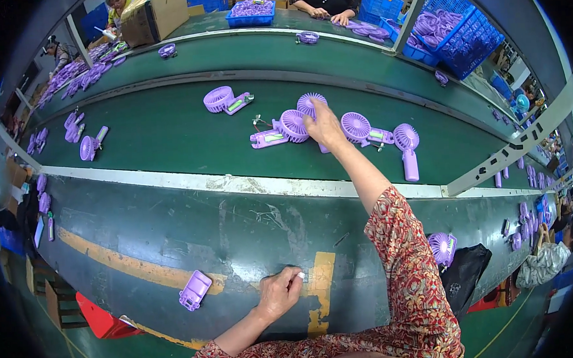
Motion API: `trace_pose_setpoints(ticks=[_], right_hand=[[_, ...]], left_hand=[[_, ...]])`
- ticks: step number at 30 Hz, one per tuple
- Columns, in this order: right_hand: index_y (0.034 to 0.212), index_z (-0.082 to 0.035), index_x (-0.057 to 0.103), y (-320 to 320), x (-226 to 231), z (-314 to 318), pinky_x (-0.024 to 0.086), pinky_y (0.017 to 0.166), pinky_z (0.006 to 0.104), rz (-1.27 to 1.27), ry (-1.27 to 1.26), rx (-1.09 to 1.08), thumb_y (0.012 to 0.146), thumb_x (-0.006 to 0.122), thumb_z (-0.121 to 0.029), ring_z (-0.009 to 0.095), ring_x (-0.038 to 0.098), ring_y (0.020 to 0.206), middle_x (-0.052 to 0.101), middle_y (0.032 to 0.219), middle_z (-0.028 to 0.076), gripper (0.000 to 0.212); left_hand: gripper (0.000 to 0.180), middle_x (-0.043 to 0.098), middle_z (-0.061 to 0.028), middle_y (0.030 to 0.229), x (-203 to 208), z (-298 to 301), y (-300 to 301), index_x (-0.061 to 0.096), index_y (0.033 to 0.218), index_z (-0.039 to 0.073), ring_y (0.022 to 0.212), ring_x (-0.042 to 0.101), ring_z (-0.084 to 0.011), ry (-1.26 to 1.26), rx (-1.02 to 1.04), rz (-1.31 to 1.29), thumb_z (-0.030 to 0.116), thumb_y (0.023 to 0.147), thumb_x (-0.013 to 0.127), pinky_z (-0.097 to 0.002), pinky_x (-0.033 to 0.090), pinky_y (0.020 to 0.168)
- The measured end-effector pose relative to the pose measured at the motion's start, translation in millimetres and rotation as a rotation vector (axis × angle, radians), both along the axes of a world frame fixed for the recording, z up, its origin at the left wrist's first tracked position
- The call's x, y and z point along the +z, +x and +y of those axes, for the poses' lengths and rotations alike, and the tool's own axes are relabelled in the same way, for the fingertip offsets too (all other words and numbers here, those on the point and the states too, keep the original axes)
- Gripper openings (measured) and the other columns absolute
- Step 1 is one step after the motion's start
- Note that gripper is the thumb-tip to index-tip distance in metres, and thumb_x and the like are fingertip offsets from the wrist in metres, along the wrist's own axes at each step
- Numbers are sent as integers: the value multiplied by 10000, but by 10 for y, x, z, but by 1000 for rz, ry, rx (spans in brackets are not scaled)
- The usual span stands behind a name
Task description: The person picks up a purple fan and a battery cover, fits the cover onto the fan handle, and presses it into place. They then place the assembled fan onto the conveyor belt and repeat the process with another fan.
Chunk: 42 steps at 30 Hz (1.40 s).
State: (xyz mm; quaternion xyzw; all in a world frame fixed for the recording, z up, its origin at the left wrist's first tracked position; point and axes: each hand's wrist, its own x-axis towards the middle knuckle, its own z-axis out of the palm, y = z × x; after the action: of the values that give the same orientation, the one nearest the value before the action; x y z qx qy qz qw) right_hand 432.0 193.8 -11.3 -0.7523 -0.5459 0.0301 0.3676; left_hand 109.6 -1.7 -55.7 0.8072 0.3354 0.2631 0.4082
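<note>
My right hand (326, 127) reaches over the green conveyor belt, its fingers closed around a purple handheld fan (310, 102); part of that fan is hidden under the hand. Just left of it lies an opened purple fan (293, 126), with its green battery cell and loose wires showing. Another opened fan (356, 127) is close by on the right. Over the near bench, my left hand (282, 293) is closed with a small white piece (301, 275) at its fingertips, too small to name. A purple plastic casing (195, 290) lies on the bench left of that hand.
A pale metal rail (235, 183) separates the bench from the belt. More fans, such as one upright fan (408, 149), lie along the belt. Blue crates (251, 14) of purple parts stand beyond. A slanted metal post (515, 143) rises at right, near a black bag (468, 275).
</note>
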Motion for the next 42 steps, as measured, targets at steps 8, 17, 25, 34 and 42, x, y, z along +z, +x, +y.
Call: trace_pose_setpoints(ticks=[8, 17, 25, 34, 42], right_hand=[[1362, 12, 296, -125, -200, -3, 293, 1061, 416, -345, -342, 66, 677, 706, -395, 391, 320, 1276, 343, 1354, 265, 896], [1194, 35, 499, -568, 448, -1257, 455, 840, 348, 599, -389, 105, 654, 699, -448, 250, 595, 972, 607, 1078, 179, 752], [1263, -4, 451, -1543, 277, -2751, 420, 950, 348, 1390, -335, 158, 808, 660, -416, 208, 528, 1104, 538, 1207, 123, 649], [1268, -1, 434, -1919, 411, -3374, 408, 937, 326, 744, -628, 365, 907, 547, -312, 199, 488, 1144, 499, 1273, 118, 490], [1228, -13, 483, -1439, 45, -2919, 249, 1082, 460, -81, -274, 409, 801, 553, -49, 349, 321, 1293, 429, 1330, 178, 434]], left_hand=[[110, 637, -112, 673, -13, -21, 22, 603, 896, 57, 573, 630, -272, -38, 3, -7, 98, 794, 610, -354, 489, 517], [129, 620, -90, 617, -96, -35, 22, 602, 920, 60, 521, 616, -247, -81, 44, -134, 123, 809, 618, -358, 487, 505], [1014, 237, -284, 1359, 216, -285, -23, 177, 1357, -47, 1279, 260, -420, 75, -159, -119, 290, 624, 791, -449, 252, 1070], [628, 591, -108, 1048, 285, -438, -567, 424, 1175, -14, 911, 594, -172, -440, 128, -224, 187, 688, 768, -287, 508, 767], [476, 623, -73, 969, 436, -289, -855, 540, 1070, -14, 850, 585, -120, -640, 79, -244, 147, 689, 776, -264, 490, 756]])
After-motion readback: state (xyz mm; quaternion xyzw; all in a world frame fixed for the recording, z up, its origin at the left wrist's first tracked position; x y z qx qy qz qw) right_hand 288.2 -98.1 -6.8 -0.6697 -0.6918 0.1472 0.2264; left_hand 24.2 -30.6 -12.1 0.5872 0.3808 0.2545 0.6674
